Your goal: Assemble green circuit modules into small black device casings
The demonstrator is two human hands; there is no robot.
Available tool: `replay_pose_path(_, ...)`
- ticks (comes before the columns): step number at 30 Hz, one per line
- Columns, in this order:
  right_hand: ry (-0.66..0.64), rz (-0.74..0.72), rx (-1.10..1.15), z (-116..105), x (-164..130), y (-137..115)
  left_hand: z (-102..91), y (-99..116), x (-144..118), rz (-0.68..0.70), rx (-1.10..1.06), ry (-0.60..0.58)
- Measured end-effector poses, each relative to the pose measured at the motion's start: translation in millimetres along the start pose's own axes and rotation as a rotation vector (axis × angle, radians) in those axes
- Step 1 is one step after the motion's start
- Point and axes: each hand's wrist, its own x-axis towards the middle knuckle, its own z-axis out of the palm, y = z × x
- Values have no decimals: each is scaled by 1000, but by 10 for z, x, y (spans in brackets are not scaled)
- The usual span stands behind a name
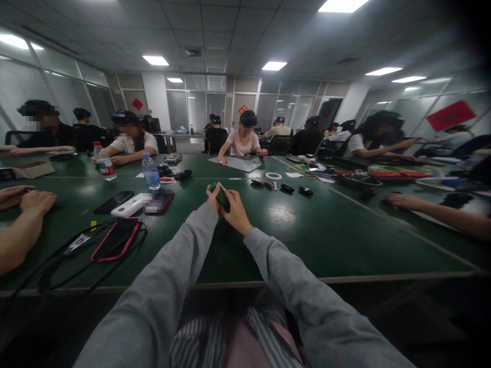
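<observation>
Over the middle of the green table [268,245], my left hand [213,198] and my right hand [237,210] meet with bent fingers. Between them is a small dark-green object [220,195] with a pale upper edge; its kind I cannot make out. The left fingers grip it from the left, and the right thumb and fingers close on its right side. Much of it is hidden behind the fingers. Beyond my right hand lie several small black items, among them a black oval case [287,188], beside a white ring [273,176] like a tape roll.
To the left are a pink-edged phone case [117,240] with black cords, a white device [129,205], a dark phone [114,202] and a water bottle [151,173]. A co-worker's hands [36,201] rest at far left, another's hand [401,200] at right. Cables and tools [383,174] lie far right.
</observation>
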Motion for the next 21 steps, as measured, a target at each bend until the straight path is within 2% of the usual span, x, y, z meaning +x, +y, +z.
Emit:
replay_pose_path(3, 27, 32, 16, -1, 10, 47, 25, -87, -31, 60, 5, 11)
replay_pose_path(6, 50, 73, 36, -20, 14, 59, 33, -111, -86, 17, 20, -51)
replay_pose_path(9, 72, 132, 78, -54, 24, 81, 26, -50, -115, -37, 39, -121)
replay_pose_path(13, 163, 250, 165, -85, 67, 166, -70, 127, -25, -127, 263, -188)
replay_pose_path(15, 216, 370, 313, -90, 99, 220, -163, 222, 68, -66, 367, -170)
replay_pose_path(17, 212, 534, 558, -97, 131, 264, -276, 301, 170, 36, 403, -142)
replay_pose_path(19, 137, 671, 818, -113, 159, 291, -399, 349, 267, 73, 409, -87)
replay_pose_path(21, 53, 723, 993, -136, 180, 304, -523, 358, 352, 55, 389, -20)
